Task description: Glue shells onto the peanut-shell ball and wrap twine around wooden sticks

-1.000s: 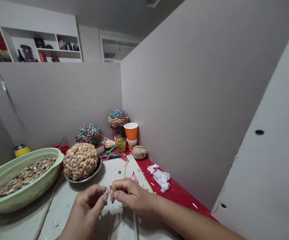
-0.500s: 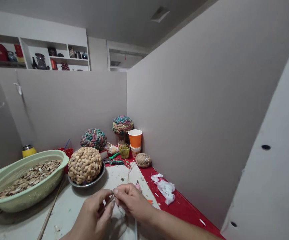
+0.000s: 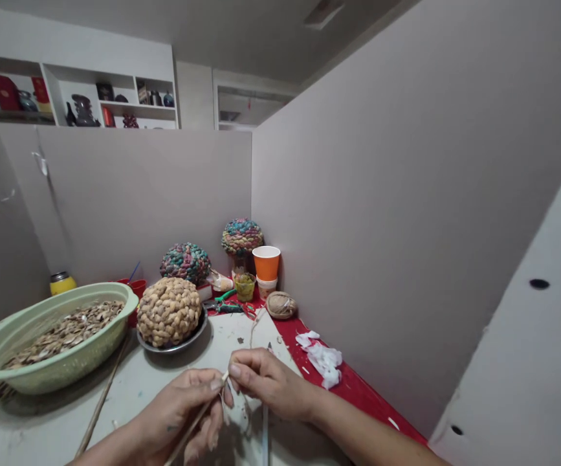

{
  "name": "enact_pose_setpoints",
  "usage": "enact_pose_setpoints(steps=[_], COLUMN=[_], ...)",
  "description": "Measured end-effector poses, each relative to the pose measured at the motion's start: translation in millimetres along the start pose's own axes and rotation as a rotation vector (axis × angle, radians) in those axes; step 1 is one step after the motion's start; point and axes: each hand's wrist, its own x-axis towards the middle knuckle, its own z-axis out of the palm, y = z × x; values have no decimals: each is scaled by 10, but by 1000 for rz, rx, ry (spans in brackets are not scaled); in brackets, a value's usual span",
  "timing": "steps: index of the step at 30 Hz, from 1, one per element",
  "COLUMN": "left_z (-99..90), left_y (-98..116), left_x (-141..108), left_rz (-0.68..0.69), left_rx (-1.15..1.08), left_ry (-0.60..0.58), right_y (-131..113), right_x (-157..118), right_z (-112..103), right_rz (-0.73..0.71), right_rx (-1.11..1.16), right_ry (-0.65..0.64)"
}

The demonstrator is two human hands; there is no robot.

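Note:
My left hand (image 3: 190, 404) is closed around a thin tan stick (image 3: 193, 427), whose pale tip shows between the two hands. My right hand (image 3: 265, 382) pinches at that tip with thumb and forefinger. Thin fibres hang below the fingertips. Both hands are over the pale board (image 3: 158, 385), and beyond them a ball of tan woven pieces (image 3: 169, 312) rests in a metal bowl (image 3: 176, 348).
A green basin (image 3: 61, 369) of flat brown pieces stands at the left, beside a long stick (image 3: 103, 404). Behind are multicoloured balls (image 3: 186, 262), an orange cup (image 3: 266, 264), pliers (image 3: 226, 307) and twine (image 3: 281, 305). White tissue (image 3: 323, 362) lies right.
The tan stick now shows in my left hand, which has turned and lowered slightly. My right hand has shifted a little rightward. The whole view has moved slightly.

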Motion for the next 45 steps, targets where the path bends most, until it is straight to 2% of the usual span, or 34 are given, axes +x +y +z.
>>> enact_pose_setpoints(steps=[4, 11, 13, 16, 21, 24, 32, 36, 40, 45], left_z=[35, 44, 54, 67, 80, 112, 171, 111, 43, -35], left_y=[22, -37, -50, -43, -27, -47, -74, -92, -118, -157], left_x=[-30, -20, -20, -38, -97, -104, -91, -69, -25, 2], left_rz=[-28, -243, -266, -278, -81, 36, 360, 535, 619, 638], left_rx=[-110, -219, -206, -201, -82, 54, 738, 1052, 1236, 1401], left_ry=[0, -43, -25, -20, -33, 54, 350, 417, 435, 453], right_y=[-49, -53, -81, -141, -181, -150, -71, -76, -88, -37], right_x=[-34, -43, -41, -39, -43, -49, -44, -30, -15, -18], right_z=[-45, -39, -29, -30, -61, -61, 56, 132, 175, 204], right_rz=[-26, -57, -60, -116, -130, -96, -27, 20, 37, 32], right_rx=[28, 58, 20, -126, -226, -204, -63, -102, -207, -284], right_ry=[-42, -194, -230, -201, -144, -87, 34, 117, 205, 242])
